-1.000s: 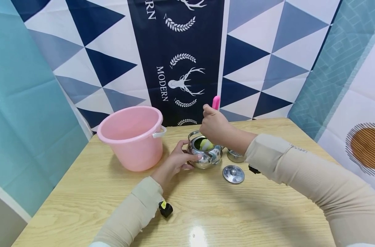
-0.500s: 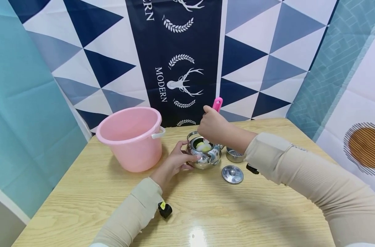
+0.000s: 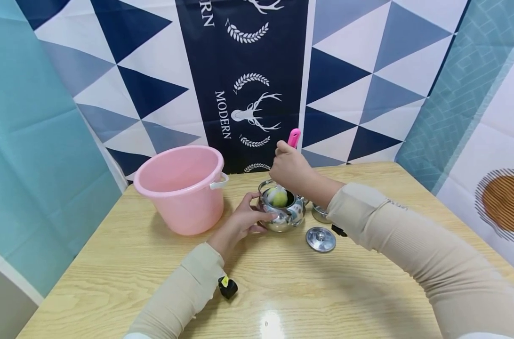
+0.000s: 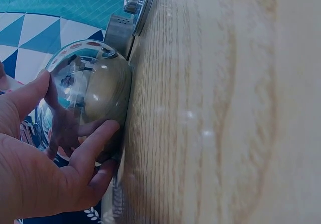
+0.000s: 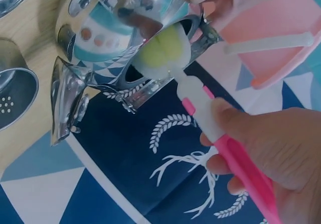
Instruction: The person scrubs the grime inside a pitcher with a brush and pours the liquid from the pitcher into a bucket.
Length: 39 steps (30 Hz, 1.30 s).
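A shiny steel teapot stands on the table, its mouth uncovered and its hoop handle folded to the back. My left hand holds its left side, thumb in front and fingers spread around the curved wall, as the left wrist view also shows. Above the pot, my right hand grips the pink and white handle of a sponge bottle brush. The brush's yellow and white sponge head sits in the teapot's mouth, partly hidden by the rim. In the right wrist view the spout points away from my left hand.
Right of the teapot lies its round steel lid, with a perforated steel strainer behind it, partly covered by my right arm. A pink bucket with a white handle stands at the left. Patterned cloth hangs behind the table.
The right hand has shifted slightly left with the brush, and the sponge head has turned and moved within the teapot's mouth. The left hand stays in place on the pot.
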Motion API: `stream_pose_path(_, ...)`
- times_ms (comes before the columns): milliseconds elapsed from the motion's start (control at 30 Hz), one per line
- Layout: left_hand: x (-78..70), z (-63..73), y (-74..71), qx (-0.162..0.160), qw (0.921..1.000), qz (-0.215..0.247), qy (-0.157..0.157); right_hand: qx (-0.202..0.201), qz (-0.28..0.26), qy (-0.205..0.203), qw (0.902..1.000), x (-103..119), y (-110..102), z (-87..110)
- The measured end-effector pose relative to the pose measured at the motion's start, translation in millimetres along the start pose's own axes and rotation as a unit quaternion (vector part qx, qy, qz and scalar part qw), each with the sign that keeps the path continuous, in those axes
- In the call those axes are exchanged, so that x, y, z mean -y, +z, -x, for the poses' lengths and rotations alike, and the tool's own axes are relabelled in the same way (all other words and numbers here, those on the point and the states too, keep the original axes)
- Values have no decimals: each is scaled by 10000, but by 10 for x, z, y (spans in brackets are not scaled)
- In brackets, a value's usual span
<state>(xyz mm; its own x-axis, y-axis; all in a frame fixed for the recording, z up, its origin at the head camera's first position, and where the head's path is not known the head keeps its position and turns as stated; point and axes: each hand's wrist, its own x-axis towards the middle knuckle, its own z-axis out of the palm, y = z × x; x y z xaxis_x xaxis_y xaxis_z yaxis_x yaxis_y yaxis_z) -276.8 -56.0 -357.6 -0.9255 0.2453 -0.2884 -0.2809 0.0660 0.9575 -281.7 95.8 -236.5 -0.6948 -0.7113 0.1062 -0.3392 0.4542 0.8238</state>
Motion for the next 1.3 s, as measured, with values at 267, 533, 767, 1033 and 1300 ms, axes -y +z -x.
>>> stream_pose_path(267, -7, -2, 22, 19, 10000, 22, 43, 98, 129, 165, 9997, -35, 61, 69)
stream_pose_path(533, 2, -9, 31, -20, 10000, -14, -14, 239, -169, 110, 9995, -127, 53, 186)
stream_pose_path(767, -1, -11, 27, -51, 10000, -26, -42, 535, -378, -204, 9976, -191, 25, 249)
stream_pose_path(1033, -17, 9, 11, -41, 10000, 26, -54, 24, -812, -450, 9957, -188, -5, 301)
stream_pose_path(1300, -30, -3, 12, 7, 10000, 23, -67, -454, -494, -553, 9962, -107, -51, 205)
